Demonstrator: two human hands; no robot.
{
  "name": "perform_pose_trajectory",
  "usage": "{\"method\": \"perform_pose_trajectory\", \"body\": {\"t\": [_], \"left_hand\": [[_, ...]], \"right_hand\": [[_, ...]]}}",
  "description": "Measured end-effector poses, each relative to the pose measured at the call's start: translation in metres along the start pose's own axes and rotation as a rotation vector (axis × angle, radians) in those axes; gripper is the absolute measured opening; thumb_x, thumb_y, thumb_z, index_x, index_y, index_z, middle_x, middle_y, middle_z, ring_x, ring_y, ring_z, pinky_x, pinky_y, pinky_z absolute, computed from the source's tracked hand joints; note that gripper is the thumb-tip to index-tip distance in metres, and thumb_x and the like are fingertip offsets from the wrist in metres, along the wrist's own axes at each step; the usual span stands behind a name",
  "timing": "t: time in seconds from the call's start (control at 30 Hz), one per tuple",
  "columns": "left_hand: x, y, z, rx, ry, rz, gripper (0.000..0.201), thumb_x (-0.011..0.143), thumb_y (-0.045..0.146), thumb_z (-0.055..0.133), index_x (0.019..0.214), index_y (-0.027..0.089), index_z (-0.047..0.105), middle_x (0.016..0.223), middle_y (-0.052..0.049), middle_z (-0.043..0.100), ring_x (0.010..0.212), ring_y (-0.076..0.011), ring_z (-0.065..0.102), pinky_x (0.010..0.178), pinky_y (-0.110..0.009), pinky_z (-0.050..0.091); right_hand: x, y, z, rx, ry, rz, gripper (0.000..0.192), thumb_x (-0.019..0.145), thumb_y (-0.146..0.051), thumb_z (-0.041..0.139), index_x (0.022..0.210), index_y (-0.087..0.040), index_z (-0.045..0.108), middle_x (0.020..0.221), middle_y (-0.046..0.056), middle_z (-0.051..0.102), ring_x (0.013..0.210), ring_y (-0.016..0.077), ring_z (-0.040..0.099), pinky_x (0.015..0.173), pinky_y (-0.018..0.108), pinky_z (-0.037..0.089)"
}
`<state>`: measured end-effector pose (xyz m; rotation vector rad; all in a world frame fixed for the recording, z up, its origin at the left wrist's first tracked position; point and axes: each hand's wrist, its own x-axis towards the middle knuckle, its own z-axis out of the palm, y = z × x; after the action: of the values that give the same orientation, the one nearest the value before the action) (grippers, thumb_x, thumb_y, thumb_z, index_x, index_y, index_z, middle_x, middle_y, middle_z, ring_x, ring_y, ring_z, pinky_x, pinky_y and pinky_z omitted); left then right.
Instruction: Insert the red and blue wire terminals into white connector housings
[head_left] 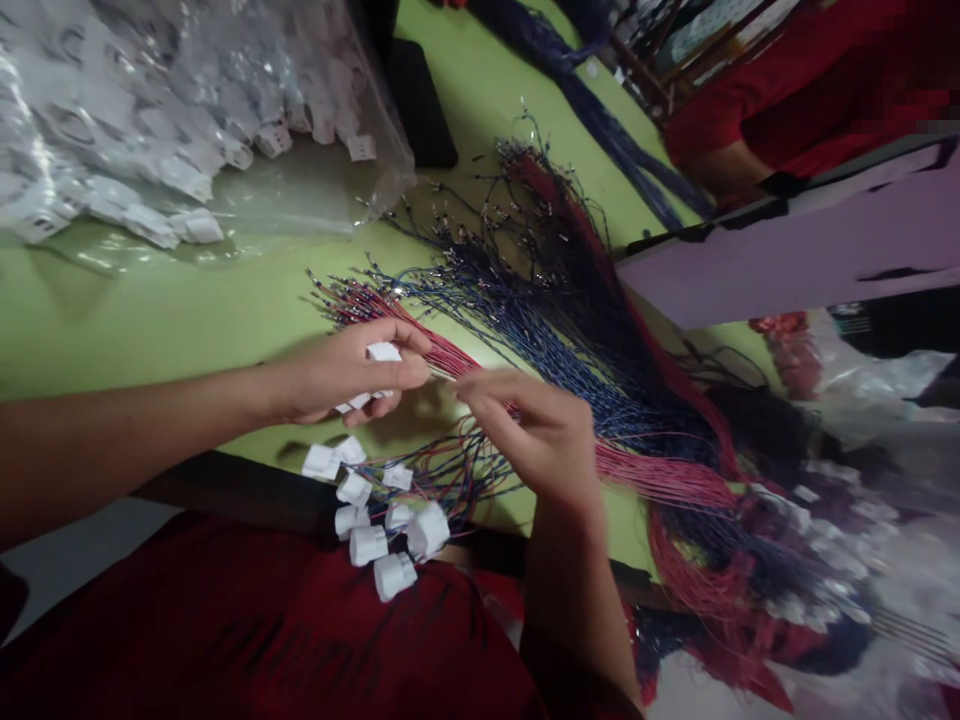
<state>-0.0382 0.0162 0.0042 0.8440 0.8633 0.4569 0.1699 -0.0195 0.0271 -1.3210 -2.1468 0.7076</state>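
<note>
My left hand (352, 372) is closed around white plastic connector housings (382, 352), one between thumb and fingers and more showing under the palm. My right hand (536, 425) pinches a thin red wire (457, 365) whose end points at that connector. The wire comes from a large fanned bundle of red and blue wires (585, 340) with metal crimp ends, lying on the green table (150, 310). Below my hands, a cluster of wired white connectors (375, 520) hangs over the table's front edge.
A clear plastic bag of white connectors (172, 120) lies at the back left. A black flat object (420, 100) sits behind it. A person in red (787, 90) is at the far right, beside a pale board (795, 260). More wire bundles and plastic bags pile at the right.
</note>
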Motion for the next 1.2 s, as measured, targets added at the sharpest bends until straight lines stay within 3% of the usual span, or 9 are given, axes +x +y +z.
{"method": "perform_pose_trajectory", "body": {"t": [0.13,0.27,0.37,0.47,0.57,0.73,0.83,1.0,1.2], "left_hand": [[-0.002,-0.006,-0.003,0.2,-0.159,0.017,0.032,0.074,0.013,0.055,0.103,0.022,0.047,0.063,0.009,0.054,0.036,-0.0058,0.04,0.034,-0.018,0.03],[0.001,-0.01,-0.002,0.487,-0.184,0.13,0.02,0.083,0.027,0.052,0.102,0.02,0.056,0.072,0.003,0.061,0.055,-0.0112,0.053,0.051,-0.023,0.042],[0.005,-0.013,0.0,0.593,-0.221,0.25,0.023,0.079,0.032,0.061,0.097,0.017,0.062,0.09,-0.004,0.067,0.082,-0.0171,0.061,0.073,-0.028,0.046],[0.005,-0.018,0.0,0.501,-0.302,0.242,0.023,0.076,0.031,0.064,0.094,0.017,0.061,0.089,-0.004,0.068,0.08,-0.0169,0.062,0.07,-0.027,0.046],[0.002,-0.019,-0.003,0.347,-0.291,0.227,0.034,0.077,0.039,0.068,0.101,0.018,0.057,0.081,-0.003,0.067,0.066,-0.0145,0.061,0.056,-0.023,0.044],[0.005,-0.008,-0.006,0.175,-0.213,0.004,0.022,0.09,0.037,0.056,0.102,0.02,0.052,0.049,0.007,0.053,0.033,-0.0074,0.039,0.034,-0.018,0.027],[0.009,-0.006,-0.004,0.0,-0.138,0.029,0.017,0.085,0.027,0.064,0.097,0.019,0.056,0.052,0.009,0.052,0.034,-0.0044,0.037,0.033,-0.016,0.026],[0.01,-0.01,0.001,-0.084,-0.078,0.029,0.022,0.082,0.021,0.067,0.101,0.019,0.057,0.045,0.012,0.046,0.033,-0.0048,0.037,0.031,-0.014,0.027],[0.008,-0.007,0.002,-0.152,-0.091,0.057,0.02,0.084,0.02,0.066,0.098,0.022,0.051,0.067,0.008,0.063,0.034,-0.0029,0.041,0.027,-0.012,0.028]], "right_hand": [[0.008,0.029,0.013,-0.414,0.152,0.111,0.017,0.082,-0.01,0.054,0.072,-0.017,0.066,0.08,0.01,0.071,0.082,0.0237,0.066,0.077,0.04,0.049],[-0.003,0.041,-0.004,-0.134,0.246,0.126,0.012,0.085,-0.015,0.058,0.081,-0.019,0.069,0.087,0.007,0.073,0.087,0.0202,0.069,0.083,0.037,0.052],[-0.01,0.025,-0.024,0.059,0.231,0.235,0.006,0.084,-0.019,0.064,0.082,-0.022,0.069,0.082,0.002,0.073,0.079,0.0175,0.069,0.075,0.033,0.053],[-0.004,-0.011,-0.02,0.148,0.15,0.178,0.006,0.082,-0.017,0.067,0.08,-0.022,0.069,0.076,-0.001,0.071,0.07,0.0132,0.066,0.068,0.027,0.051],[0.009,-0.039,0.002,0.332,-0.064,0.074,0.006,0.083,-0.018,0.067,0.077,-0.021,0.068,0.073,-0.002,0.071,0.063,0.0095,0.063,0.061,0.022,0.05],[0.007,-0.02,0.019,0.344,0.199,0.367,0.008,0.085,-0.02,0.06,0.078,-0.021,0.064,0.066,-0.003,0.067,0.06,0.0107,0.061,0.057,0.023,0.049],[-0.001,-0.003,0.017,0.184,0.313,0.351,0.006,0.083,-0.02,0.062,0.079,-0.021,0.066,0.071,-0.001,0.068,0.063,0.0118,0.06,0.06,0.025,0.048],[-0.006,-0.002,0.017,0.055,0.344,0.283,0.009,0.084,-0.02,0.061,0.079,-0.021,0.068,0.066,-0.002,0.06,0.058,0.011,0.053,0.057,0.026,0.044],[-0.008,-0.009,0.014,0.08,0.292,0.268,0.011,0.084,-0.019,0.059,0.075,-0.02,0.066,0.069,-0.001,0.064,0.058,0.0105,0.054,0.057,0.026,0.044]]}}
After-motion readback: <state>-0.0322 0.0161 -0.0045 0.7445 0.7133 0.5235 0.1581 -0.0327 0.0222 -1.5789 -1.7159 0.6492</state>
